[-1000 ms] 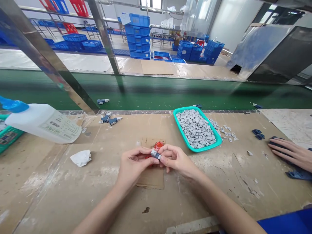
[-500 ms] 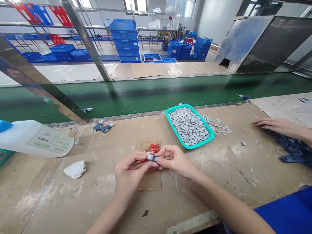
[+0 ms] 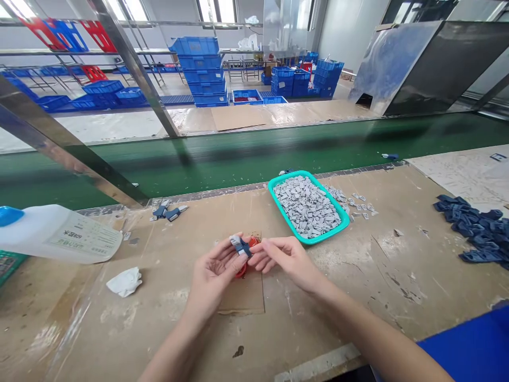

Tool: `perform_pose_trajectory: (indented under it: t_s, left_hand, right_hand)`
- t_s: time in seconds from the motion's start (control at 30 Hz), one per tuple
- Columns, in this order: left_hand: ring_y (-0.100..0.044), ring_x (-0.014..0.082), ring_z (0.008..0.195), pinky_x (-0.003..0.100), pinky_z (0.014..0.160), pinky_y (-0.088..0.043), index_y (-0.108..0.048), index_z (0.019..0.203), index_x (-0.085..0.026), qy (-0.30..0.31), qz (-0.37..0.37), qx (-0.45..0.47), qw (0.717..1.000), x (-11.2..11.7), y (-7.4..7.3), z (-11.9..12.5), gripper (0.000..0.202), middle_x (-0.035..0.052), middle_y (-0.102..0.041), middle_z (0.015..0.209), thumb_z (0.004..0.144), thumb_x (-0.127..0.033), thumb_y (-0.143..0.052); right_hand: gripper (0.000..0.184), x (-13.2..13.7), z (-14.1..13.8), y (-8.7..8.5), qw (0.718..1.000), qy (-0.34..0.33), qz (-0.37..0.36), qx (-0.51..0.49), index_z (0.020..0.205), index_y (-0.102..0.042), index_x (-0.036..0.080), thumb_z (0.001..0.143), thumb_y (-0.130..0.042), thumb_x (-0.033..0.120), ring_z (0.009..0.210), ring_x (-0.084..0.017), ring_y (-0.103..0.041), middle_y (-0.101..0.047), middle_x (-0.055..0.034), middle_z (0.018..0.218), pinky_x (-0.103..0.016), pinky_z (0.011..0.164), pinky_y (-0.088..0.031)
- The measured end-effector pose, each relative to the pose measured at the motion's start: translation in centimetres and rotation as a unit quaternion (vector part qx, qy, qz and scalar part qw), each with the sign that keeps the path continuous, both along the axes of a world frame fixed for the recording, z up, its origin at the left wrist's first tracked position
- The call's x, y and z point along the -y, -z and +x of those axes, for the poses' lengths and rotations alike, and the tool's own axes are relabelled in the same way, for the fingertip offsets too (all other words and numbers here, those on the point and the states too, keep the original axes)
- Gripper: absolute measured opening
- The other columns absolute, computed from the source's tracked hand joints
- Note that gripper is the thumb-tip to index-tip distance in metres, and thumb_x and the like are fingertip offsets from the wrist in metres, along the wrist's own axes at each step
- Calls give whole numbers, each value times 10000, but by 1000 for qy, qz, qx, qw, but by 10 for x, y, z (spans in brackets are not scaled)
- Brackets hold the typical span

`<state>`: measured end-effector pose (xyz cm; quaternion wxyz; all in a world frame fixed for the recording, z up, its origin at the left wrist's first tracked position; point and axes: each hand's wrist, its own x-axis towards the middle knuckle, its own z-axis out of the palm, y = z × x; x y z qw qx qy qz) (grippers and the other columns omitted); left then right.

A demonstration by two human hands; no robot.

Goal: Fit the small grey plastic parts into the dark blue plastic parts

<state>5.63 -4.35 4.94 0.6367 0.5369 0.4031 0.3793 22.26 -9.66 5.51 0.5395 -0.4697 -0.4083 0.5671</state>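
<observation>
Held in my left hand (image 3: 217, 268), between thumb and fingers, is a small navy-and-grey plastic piece (image 3: 240, 247), its pale grey end pointing up and left. My right hand (image 3: 284, 257) is at the piece's right side, fingers loosely curled and apart. Its index fingertip is at the dark end; whether it presses there I cannot tell. Behind the fingers a small red round object (image 3: 253, 242) is partly hidden, standing on a cardboard square (image 3: 248, 297). A turquoise tray (image 3: 308, 241) full of small grey plastic parts (image 3: 308, 207) stands beyond my right hand.
Loose grey parts (image 3: 361, 207) lie right of the tray, and a heap of navy parts (image 3: 477, 225) farther right. Several navy-grey pieces (image 3: 169, 212), a white jug (image 3: 79, 233) and a crumpled tissue (image 3: 125, 281) are at left. A green conveyor belt (image 3: 222, 159) runs behind.
The navy-and-grey piece has turned and moved slightly left and up in my left hand. My right fingers have loosened from it. Another person's hand has left the navy heap.
</observation>
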Motion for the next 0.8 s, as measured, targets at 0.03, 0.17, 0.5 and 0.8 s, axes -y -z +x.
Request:
perform_pose_trajectory:
  t_s: [0.03,0.17,0.5,0.8]
  left_hand:
    - [-608,270,1142,392,1002,-482,-652,1133,-193,-5,5,4,1000,-1,1,-1,446,119,-683,1168,712,-291,-761]
    - [-604,227,1141,348,1022,-452,-629,1139,-227,-21,15,11,1000,-8,6,-10,401,81,-686,1139,755,-292,-725]
    - [-653,216,993,337,966,-481,-663,1039,-220,-80,91,-85,989,-53,-13,-31,379,63,-705,1018,685,-312,-762]
    - [-624,239,1101,368,951,-477,-501,1314,-117,-18,315,-374,872,-191,-1,25,488,153,-663,1184,836,-212,-492]
  right_hand:
    - [400,0,6,-2,1000,20,12,16,914,-727,166,862,-543,517,676,-156,-664,-728,-68,794,-270,616,-525]
    - [255,-3,45,-1,968,200,52,145,876,-714,196,852,-593,420,754,-185,-660,-723,-55,816,-301,676,-519]
    - [188,-25,90,23,821,176,-18,542,926,-753,235,752,-684,249,918,-302,-515,-698,-73,802,-411,771,-429]
    - [121,-27,91,25,816,177,-5,550,707,-680,221,819,-638,240,876,-272,-500,-652,-61,767,-348,691,-391]
